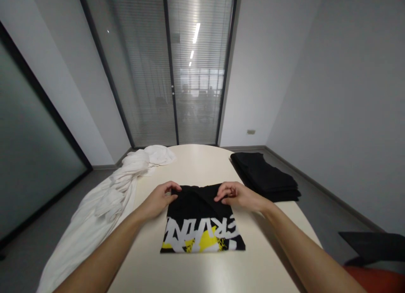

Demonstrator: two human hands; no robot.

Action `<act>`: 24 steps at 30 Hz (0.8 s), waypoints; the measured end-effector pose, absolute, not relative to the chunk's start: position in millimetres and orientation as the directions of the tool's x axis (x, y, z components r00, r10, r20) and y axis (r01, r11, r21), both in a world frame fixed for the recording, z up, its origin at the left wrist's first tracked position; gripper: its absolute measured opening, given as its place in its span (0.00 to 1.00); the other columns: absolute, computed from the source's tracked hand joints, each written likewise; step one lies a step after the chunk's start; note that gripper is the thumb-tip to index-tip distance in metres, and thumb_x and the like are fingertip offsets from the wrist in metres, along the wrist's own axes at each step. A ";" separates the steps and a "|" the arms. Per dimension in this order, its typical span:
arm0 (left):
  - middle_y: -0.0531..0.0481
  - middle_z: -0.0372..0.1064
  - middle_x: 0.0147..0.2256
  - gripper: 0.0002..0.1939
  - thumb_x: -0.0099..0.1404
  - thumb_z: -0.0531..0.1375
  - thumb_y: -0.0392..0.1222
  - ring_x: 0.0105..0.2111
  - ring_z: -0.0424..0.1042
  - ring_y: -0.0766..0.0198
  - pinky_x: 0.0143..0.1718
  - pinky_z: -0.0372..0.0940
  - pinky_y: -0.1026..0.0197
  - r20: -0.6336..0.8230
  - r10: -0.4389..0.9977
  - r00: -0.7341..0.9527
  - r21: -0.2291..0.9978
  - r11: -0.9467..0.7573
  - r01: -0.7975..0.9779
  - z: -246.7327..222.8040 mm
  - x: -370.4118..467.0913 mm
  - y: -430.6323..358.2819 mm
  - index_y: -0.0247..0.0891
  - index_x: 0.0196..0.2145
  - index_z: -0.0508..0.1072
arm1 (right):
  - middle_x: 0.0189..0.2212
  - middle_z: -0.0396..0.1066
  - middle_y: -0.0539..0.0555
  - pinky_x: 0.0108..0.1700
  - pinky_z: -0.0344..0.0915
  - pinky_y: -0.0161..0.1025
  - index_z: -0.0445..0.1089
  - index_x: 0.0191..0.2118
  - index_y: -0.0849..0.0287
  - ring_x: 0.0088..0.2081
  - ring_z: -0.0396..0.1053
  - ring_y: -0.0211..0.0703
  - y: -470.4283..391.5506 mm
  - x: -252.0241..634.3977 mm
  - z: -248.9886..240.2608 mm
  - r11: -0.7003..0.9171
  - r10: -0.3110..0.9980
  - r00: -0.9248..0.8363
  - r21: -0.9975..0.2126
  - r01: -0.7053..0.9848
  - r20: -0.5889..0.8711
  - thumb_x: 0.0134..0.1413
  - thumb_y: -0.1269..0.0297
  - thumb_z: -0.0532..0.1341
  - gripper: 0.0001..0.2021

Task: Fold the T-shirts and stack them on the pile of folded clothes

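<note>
A black garment (202,225) with white lettering and yellow patches lies folded into a rough rectangle on the pale table, its print toward me. At its far left corner is my left hand (163,198), thumb and fingers closed on the fabric edge. My right hand (236,195) pinches the black cloth near the far right corner, fingers bent. Between the hands, a diagonal fold crosses the plain black upper part.
White crumpled cloth (110,200) runs along the left side of the table (202,162). Folded black cloths (265,175) are stacked at the right edge. A black and red chair (373,246) stands at the lower right. Glass doors are beyond the table.
</note>
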State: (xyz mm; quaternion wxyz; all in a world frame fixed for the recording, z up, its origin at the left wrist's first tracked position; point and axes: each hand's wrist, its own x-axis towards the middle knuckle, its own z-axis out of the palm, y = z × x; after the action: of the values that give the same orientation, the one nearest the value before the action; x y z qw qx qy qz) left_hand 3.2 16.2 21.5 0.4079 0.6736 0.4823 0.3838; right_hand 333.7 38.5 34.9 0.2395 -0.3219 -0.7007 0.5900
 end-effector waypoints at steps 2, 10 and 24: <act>0.48 0.74 0.37 0.11 0.55 0.65 0.38 0.41 0.71 0.59 0.44 0.62 0.61 0.144 0.975 0.169 0.934 -0.190 0.302 22.0 4.8 16.8 0.38 0.37 0.75 | 0.44 0.78 0.58 0.45 0.67 0.34 0.70 0.40 0.61 0.45 0.74 0.39 39.1 332.4 37.3 0.146 0.784 -0.621 -0.980 0.135 0.031 0.51 0.65 0.68 0.11; 0.48 0.69 0.43 0.21 0.53 0.70 0.45 0.35 0.68 0.66 0.27 0.58 0.69 -0.164 0.932 0.324 0.977 0.107 0.186 44.0 -9.5 4.3 0.38 0.43 0.70 | 0.54 0.71 0.60 0.31 0.73 0.31 0.69 0.51 0.60 0.24 0.68 0.26 33.3 350.0 50.8 -0.002 0.563 -0.806 -0.976 0.217 -0.180 0.46 0.63 0.72 0.25; 0.57 0.68 0.30 0.19 0.49 0.68 0.40 0.22 0.67 0.71 0.22 0.64 0.67 -0.402 0.725 0.559 0.846 0.061 0.529 43.4 -11.4 -1.4 0.38 0.40 0.72 | 0.41 0.78 0.56 0.28 0.75 0.30 0.75 0.36 0.64 0.32 0.76 0.37 31.3 347.5 35.7 -0.195 0.289 -0.833 -0.881 0.431 -0.471 0.35 0.60 0.77 0.21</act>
State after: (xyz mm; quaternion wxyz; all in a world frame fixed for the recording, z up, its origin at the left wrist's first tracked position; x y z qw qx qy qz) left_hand -11.4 -1.4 43.4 0.5637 0.6796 0.4614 0.0868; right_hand 347.5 31.3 35.7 -0.0493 -0.2846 -0.6326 0.7186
